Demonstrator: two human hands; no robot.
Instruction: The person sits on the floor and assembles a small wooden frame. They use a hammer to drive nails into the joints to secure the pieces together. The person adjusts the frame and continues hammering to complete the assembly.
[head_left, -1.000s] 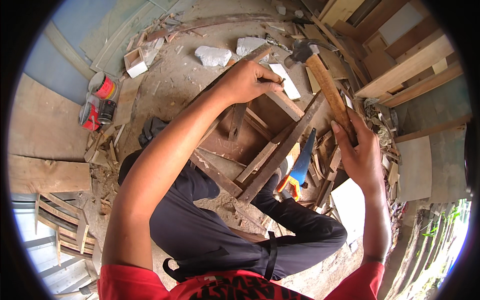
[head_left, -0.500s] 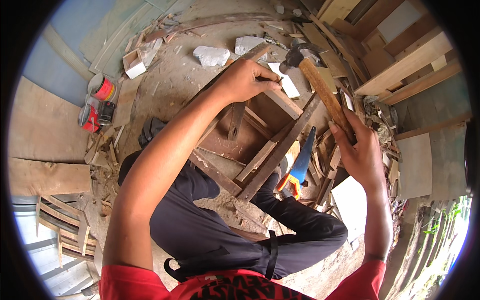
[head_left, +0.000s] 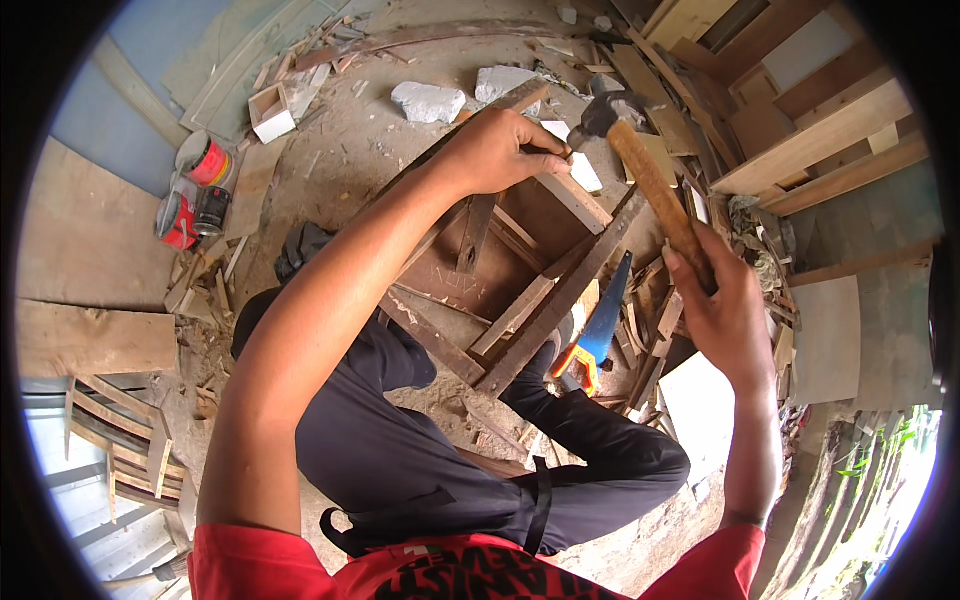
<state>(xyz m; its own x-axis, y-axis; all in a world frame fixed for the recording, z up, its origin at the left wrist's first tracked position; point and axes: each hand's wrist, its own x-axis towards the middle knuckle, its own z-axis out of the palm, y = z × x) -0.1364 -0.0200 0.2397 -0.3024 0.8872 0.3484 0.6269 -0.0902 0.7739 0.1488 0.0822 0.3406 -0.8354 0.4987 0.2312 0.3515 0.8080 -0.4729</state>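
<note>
Above the far edge of the wooden frame (head_left: 562, 294), we hold our left hand (head_left: 497, 150) with thumb and fingertips pinched together on a small dark nail (head_left: 571, 157), at the end of a pale rail (head_left: 580, 203). Our right hand (head_left: 722, 305) is wrapped around the lower handle of a hammer (head_left: 655, 185), its head just beside the nail; we cannot tell whether they touch. Beyond the frame's right edge, a blue saw (head_left: 606, 322) lies near our right leg (head_left: 610, 440). Two pale stones (head_left: 428, 102) rest past the frame's far corner on the floor (head_left: 340, 170).
</note>
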